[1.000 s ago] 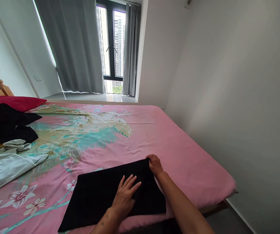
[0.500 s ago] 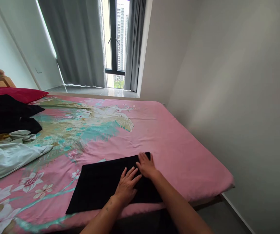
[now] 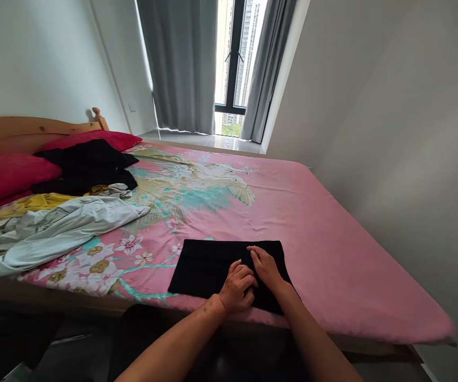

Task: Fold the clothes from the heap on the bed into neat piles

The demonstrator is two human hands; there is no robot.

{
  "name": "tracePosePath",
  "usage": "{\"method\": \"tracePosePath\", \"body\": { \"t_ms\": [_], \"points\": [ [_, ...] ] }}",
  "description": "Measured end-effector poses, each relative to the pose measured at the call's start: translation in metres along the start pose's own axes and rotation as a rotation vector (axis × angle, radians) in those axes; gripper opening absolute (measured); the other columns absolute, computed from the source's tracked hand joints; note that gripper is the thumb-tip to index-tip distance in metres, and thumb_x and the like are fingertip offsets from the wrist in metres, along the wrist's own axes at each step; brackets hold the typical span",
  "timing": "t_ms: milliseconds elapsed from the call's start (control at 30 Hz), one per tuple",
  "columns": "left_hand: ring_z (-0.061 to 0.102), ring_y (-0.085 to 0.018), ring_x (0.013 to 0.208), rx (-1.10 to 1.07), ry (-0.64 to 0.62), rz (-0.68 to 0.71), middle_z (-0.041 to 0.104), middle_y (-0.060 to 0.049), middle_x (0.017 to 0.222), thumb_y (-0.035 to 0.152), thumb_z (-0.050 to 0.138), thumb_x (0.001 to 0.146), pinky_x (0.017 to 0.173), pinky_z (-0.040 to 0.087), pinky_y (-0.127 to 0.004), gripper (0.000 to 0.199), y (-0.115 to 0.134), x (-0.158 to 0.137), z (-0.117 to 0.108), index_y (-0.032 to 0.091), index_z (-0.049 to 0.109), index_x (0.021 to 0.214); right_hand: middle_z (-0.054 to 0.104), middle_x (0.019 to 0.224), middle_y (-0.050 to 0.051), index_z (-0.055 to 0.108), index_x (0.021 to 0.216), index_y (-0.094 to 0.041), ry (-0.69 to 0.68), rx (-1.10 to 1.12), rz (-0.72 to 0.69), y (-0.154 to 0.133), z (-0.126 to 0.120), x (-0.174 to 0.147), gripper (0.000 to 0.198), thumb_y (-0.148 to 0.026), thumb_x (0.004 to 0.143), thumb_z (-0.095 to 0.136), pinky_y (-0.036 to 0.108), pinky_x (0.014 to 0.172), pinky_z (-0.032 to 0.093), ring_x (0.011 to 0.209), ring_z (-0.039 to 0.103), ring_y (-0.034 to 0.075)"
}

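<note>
A black garment (image 3: 205, 268), folded into a flat rectangle, lies along the near edge of the bed. My left hand (image 3: 239, 286) rests on its middle with the fingers loosely bent, grasping nothing that I can see. Just right of it, my right hand (image 3: 266, 266) lies on the cloth with its fingers stretched out close together. The two hands are side by side. My right forearm covers part of the garment's right side.
A pink flowered sheet (image 3: 312, 254) covers the bed. To the left lie a rumpled pale garment (image 3: 77, 223), a yellow cloth (image 3: 41, 202), black clothing (image 3: 89, 164) and red pillows (image 3: 9, 175). A wall (image 3: 420, 175) stands at the right, grey curtains (image 3: 181, 63) at the back.
The view has swung left, showing more of the clothes and the headboard. My right hand has drawn back from the garment's far right corner towards my left hand, whose fingers are now more bent.
</note>
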State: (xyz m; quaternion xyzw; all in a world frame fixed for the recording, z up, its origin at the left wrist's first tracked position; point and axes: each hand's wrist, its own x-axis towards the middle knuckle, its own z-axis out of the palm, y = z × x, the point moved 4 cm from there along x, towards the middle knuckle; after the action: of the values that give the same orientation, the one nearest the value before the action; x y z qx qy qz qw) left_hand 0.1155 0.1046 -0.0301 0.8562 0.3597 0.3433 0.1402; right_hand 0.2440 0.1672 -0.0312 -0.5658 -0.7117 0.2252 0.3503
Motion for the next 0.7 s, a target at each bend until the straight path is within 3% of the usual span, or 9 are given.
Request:
{"method": "tracePosePath", "body": {
  "t_ms": [100, 233, 333, 433, 567, 700],
  "points": [
    [0.052, -0.018, 0.112, 0.089, 0.086, -0.145, 0.064, -0.004, 0.11, 0.015, 0.042, 0.076, 0.113, 0.019, -0.044, 0.035, -0.018, -0.013, -0.034, 0.025, 0.064, 0.101, 0.054, 0.13, 0.007, 0.053, 0.125, -0.019, -0.01, -0.085, -0.057, -0.012, 0.01, -0.002, 0.046, -0.039, 0.092, 0.028, 0.039, 0.106, 0.034, 0.125, 0.045, 0.02],
    [0.027, -0.025, 0.137, 0.298, -0.016, -0.316, 0.042, -0.006, 0.143, 0.024, 0.045, 0.084, 0.112, 0.007, -0.054, 0.046, -0.074, -0.032, -0.074, 0.027, 0.049, 0.13, 0.029, 0.149, 0.005, 0.036, 0.14, -0.018, -0.192, -0.365, -0.081, -0.019, 0.044, -0.017, 0.054, -0.044, 0.094, 0.027, 0.049, 0.113, 0.015, 0.14, 0.019, 0.022],
    [0.022, -0.03, 0.139, 0.391, -0.123, -0.526, 0.032, -0.007, 0.149, 0.037, 0.047, 0.085, 0.109, 0.003, -0.06, 0.048, -0.123, -0.055, -0.094, 0.027, 0.047, 0.132, 0.024, 0.151, 0.005, 0.029, 0.144, -0.019, -0.294, -0.507, -0.126, -0.018, 0.067, -0.031, 0.059, -0.049, 0.093, 0.029, 0.051, 0.113, 0.005, 0.141, 0.014, 0.023],
    [0.028, -0.027, 0.136, 0.437, -0.098, -0.698, 0.035, -0.011, 0.147, 0.041, 0.038, 0.09, 0.111, 0.013, -0.053, 0.051, -0.153, -0.08, -0.109, 0.021, 0.04, 0.137, 0.021, 0.152, 0.003, 0.023, 0.146, -0.02, -0.286, -0.565, -0.158, -0.015, 0.074, -0.037, 0.061, -0.05, 0.093, 0.026, 0.05, 0.113, 0.0, 0.141, 0.011, 0.022],
    [0.045, -0.023, 0.124, 0.47, -0.018, -0.754, 0.054, -0.012, 0.13, 0.037, 0.031, 0.092, 0.106, 0.03, -0.039, 0.043, -0.155, -0.098, -0.124, 0.017, 0.055, 0.122, 0.022, 0.151, 0.004, 0.025, 0.145, -0.019, -0.265, -0.599, -0.165, -0.013, 0.072, -0.039, 0.061, -0.051, 0.093, 0.026, 0.049, 0.114, 0.001, 0.141, 0.012, 0.022],
    [0.054, -0.033, 0.108, 0.468, -0.005, -0.891, 0.063, -0.016, 0.105, 0.052, 0.043, 0.083, 0.094, 0.037, -0.047, 0.044, -0.14, -0.103, -0.134, 0.015, 0.064, 0.097, 0.025, 0.15, 0.005, 0.027, 0.144, -0.018, -0.231, -0.599, -0.17, -0.014, 0.074, -0.04, 0.059, -0.048, 0.093, 0.029, 0.049, 0.114, 0.002, 0.14, 0.015, 0.022]
  ]
}}
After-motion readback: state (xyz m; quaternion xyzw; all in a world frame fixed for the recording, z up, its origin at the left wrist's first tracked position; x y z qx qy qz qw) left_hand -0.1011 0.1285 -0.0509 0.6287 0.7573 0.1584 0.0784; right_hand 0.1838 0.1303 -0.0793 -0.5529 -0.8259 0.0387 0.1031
